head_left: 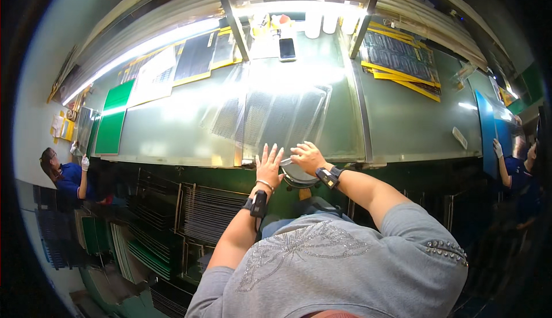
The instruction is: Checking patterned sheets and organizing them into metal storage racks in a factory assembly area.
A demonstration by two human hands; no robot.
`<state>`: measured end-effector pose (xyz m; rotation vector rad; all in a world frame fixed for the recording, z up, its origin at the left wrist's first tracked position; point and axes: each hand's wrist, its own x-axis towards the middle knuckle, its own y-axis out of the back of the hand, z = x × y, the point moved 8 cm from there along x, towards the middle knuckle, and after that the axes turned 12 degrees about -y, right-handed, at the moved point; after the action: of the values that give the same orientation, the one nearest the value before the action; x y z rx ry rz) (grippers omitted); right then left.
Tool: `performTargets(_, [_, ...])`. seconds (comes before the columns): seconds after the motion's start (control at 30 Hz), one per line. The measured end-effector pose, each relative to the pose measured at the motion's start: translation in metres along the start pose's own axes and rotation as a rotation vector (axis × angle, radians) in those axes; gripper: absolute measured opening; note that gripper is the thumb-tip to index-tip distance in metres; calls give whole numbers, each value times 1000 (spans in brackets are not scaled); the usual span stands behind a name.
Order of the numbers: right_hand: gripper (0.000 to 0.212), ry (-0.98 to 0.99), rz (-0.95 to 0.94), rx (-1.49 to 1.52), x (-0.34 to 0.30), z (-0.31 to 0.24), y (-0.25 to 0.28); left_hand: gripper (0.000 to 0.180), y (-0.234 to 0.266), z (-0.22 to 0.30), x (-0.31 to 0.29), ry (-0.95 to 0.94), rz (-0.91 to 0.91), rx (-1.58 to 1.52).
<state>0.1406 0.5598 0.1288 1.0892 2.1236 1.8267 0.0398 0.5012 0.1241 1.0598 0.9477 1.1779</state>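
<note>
My left hand [269, 167] is at the front edge of the workbench with its fingers stretched out and apart, holding nothing. Beside it, my right hand [309, 158] has its fingers curled together. A small pale, thin piece [286, 161] shows at the right fingertips, pointing toward the left hand; its kind is too small to tell. Just beyond both hands lies a clear, finely patterned sheet [282, 117], flat on the glossy bench top [339, 128]. Dark bands with small boxes circle both my wrists.
A phone [287, 49] and white rolls [313, 23] stand at the back. Yellow-edged dark panels [399, 59] lie to the right, a green board [115, 117] to the left. A round stool [299, 176] is below the edge. Co-workers in blue [70, 177] stand at either side.
</note>
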Motion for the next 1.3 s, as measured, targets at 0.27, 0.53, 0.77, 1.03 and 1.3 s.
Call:
performTargets(0.27, [6,-226,57,521,71,19,59,18,33,-42,48,122,430,-907])
performTargets(0.53, [4,-457,76,950,129,32,93,13,108,-51,84,68,468,-1050])
performTargets(0.77, [2,-367,275,640,152,9,119,14,128,-69,84,159,629,-1154])
performTargets(1.03, [4,-423,349,652,158,4,127,19,145,-73,86,162,564,-1170])
performTargets(1.3, [4,-310,323,480,165,-7,130,19,159,-85,94,177,577,-690])
